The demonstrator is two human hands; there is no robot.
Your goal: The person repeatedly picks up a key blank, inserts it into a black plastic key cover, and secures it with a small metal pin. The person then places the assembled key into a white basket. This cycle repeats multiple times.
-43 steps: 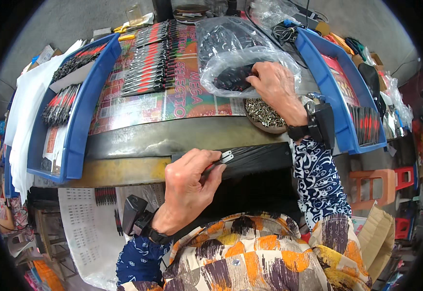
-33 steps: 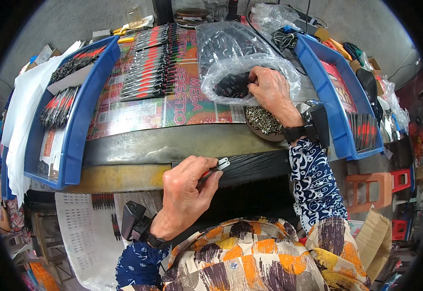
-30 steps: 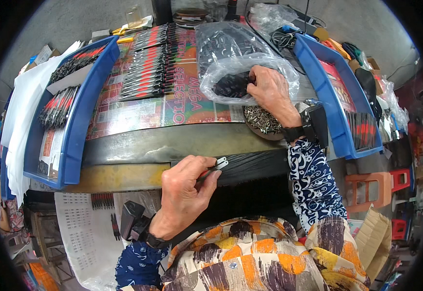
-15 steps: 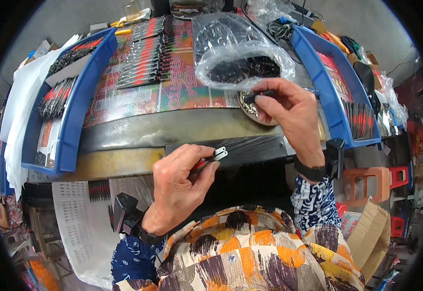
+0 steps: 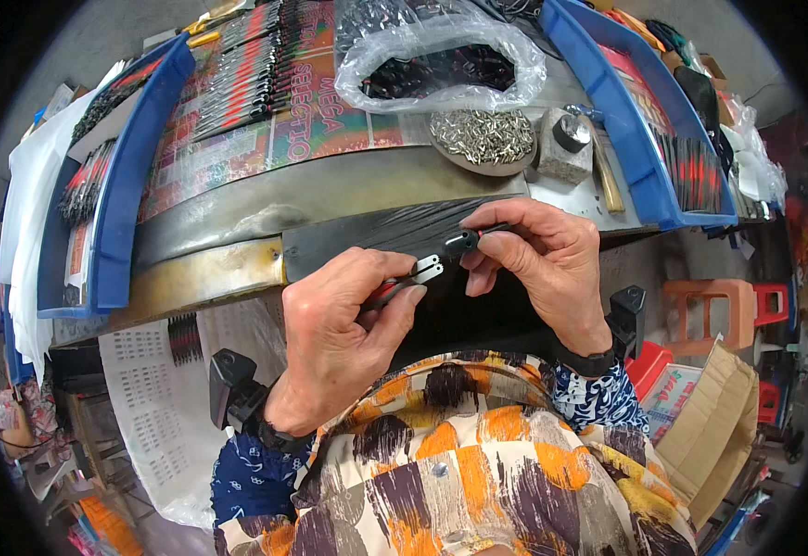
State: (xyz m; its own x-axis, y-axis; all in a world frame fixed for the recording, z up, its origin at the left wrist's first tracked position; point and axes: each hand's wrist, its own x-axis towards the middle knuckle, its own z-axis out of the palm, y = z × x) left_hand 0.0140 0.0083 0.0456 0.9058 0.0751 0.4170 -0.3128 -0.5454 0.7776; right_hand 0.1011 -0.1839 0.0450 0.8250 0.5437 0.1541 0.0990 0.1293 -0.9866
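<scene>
My left hand [image 5: 334,320] grips a slim red-and-black piece, its thumb and fingers closed around it. From that grip stick out two flat silver metal tabs [image 5: 429,270] with small holes, pointing toward the right hand. My right hand [image 5: 552,259] pinches a small black part with a rounded end [image 5: 460,244], just beyond the tabs and apart from them. Both hands are over the bench's front edge, near a dark pad [image 5: 348,243]. Beyond them a round dish [image 5: 489,170] holds many small silver pins [image 5: 480,135].
Right of the dish sits a metal block [image 5: 563,167] with a black ring [image 5: 572,133], beside a wooden handle [image 5: 606,176]. A clear plastic bag [image 5: 353,79] holds dark parts. Blue bins stand left [image 5: 114,278] and right [image 5: 598,79]. Red-and-black pieces [image 5: 241,83] lie in rows.
My right hand has come down from over the dish toward the left hand, carrying the black part. The dish and metal block now show. The view has shifted somewhat.
</scene>
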